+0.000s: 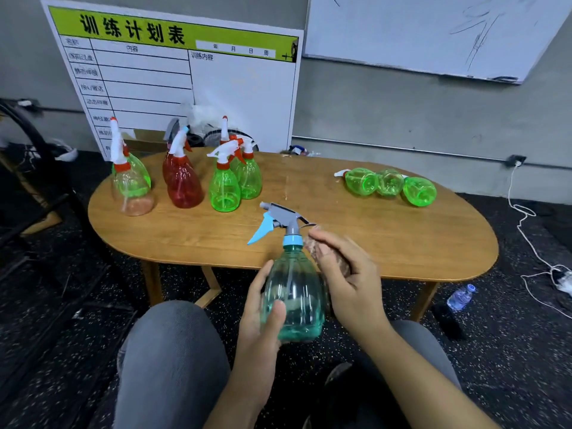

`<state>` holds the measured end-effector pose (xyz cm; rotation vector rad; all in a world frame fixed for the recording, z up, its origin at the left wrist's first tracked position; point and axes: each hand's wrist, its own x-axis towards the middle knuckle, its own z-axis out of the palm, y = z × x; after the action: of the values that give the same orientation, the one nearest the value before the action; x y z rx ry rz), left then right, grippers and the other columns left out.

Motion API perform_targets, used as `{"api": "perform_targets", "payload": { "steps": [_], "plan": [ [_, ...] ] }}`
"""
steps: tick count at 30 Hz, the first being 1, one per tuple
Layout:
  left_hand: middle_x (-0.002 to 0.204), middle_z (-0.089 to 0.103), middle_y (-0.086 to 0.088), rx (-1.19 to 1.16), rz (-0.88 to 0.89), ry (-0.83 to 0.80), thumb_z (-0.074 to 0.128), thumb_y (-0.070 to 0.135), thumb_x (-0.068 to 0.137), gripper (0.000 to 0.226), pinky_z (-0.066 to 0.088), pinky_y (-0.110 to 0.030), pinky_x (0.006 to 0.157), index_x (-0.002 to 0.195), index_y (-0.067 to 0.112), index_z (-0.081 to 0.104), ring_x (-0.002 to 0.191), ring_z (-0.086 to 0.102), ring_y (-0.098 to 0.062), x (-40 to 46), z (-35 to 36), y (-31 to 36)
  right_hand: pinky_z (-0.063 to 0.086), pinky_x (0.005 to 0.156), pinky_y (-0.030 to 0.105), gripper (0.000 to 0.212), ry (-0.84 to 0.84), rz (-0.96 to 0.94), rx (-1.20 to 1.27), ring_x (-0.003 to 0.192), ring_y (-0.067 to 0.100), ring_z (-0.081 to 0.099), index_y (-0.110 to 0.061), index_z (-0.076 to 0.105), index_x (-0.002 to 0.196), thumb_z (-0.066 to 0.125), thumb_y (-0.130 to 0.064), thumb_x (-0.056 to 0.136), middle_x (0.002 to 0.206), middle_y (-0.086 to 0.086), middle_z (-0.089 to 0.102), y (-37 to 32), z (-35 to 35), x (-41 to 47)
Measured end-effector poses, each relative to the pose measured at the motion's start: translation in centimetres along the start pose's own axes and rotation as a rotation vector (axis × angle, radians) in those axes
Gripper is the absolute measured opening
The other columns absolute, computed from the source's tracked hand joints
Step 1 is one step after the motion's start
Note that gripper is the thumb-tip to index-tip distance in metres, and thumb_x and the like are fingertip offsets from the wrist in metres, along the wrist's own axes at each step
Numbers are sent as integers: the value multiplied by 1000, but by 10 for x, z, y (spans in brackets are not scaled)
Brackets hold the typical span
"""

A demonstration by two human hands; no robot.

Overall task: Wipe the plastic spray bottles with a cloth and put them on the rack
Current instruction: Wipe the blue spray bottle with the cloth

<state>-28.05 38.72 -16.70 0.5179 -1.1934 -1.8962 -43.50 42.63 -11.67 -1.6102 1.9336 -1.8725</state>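
The left hand (260, 314) is gripping a teal bottle (294, 301); the right hand (346, 274) is rubbing it with a cloth (312, 246). Bottles at 11 o'clock (223, 187) are waiting; no rack is showing.

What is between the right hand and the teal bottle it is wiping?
Only the cloth: the right hand presses it against the shoulder of the teal bottle, which the left hand holds. Nothing else visible stands between them.

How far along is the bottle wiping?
Nothing verifiably done: no rack in view. In hand: the left hand grips the teal bottle while the right hand presses a cloth against it. Left: upright bottles and three lying green bottles on the table.
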Motion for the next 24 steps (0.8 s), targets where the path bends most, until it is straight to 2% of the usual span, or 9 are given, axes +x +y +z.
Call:
{"api": "perform_targets", "payload": {
  "steps": [2,4,9,12,14,16,18,21,24],
  "plan": [
    [140,70,0,-65,-33,-17,70,51,84,74,64,-40,73,153,38,47,118,73,-28,1,2,1,53,96,26,28,41,33,56,114,11,69,-30,73,121,57,-32,99,118,-18,74,0,1,1],
    [139,71,-1,-90,-55,-36,60,45,89,66,64,-40,68,153,35,48,116,74,-28,1,5,-2,53,96,31,25,25,13,44,114,15,69,-30,74,120,59,-29,100,117,-14,74,-1,0,2],
    [139,70,0,-24,-41,-59,44,41,97,55,63,-39,81,151,35,51,123,70,-24,2,3,-7,53,74,35,27,-8,18,-21,89,17,67,-28,77,121,59,-31,101,99,-4,72,1,-3,0],
    [139,70,3,47,-25,-42,41,48,99,56,63,-38,89,153,34,49,126,69,-22,3,-1,-11,41,61,19,31,-96,18,-109,72,8,57,-31,76,124,57,-41,102,84,-17,59,2,-1,-5],
    [144,67,5,92,-10,-9,42,58,98,63,60,-46,99,155,34,47,129,67,-23,3,-3,-13,39,59,15,33,-131,-4,-189,70,4,54,-31,76,124,55,-44,103,81,-19,53,4,3,-13],
    [147,65,6,107,5,20,44,59,98,63,55,-49,104,155,35,48,133,65,-22,4,-2,-13,40,58,13,30,-134,-83,-247,67,2,50,-33,74,125,55,-42,104,82,-15,51,2,4,-23],
    [144,67,3,70,7,37,44,52,104,52,58,-42,99,153,35,50,130,67,-22,4,-1,-12,38,60,10,24,-195,-257,-297,67,-3,44,-31,74,123,59,-35,105,85,-13,51,-3,0,-38],
    [134,74,-5,33,1,48,41,41,107,47,61,-33,91,152,32,52,120,73,-27,4,-2,-9,46,60,21,20,-369,-575,-383,70,8,51,-25,79,118,69,-27,100,84,-4,55,-2,-6,-59],
    [133,74,-6,39,24,70,41,38,102,50,57,-42,99,150,30,55,121,72,-28,5,-1,-7,44,56,24,21,-384,-645,-448,68,13,48,-26,79,118,71,-27,99,80,-2,52,0,-8,-58]
  ]
}}
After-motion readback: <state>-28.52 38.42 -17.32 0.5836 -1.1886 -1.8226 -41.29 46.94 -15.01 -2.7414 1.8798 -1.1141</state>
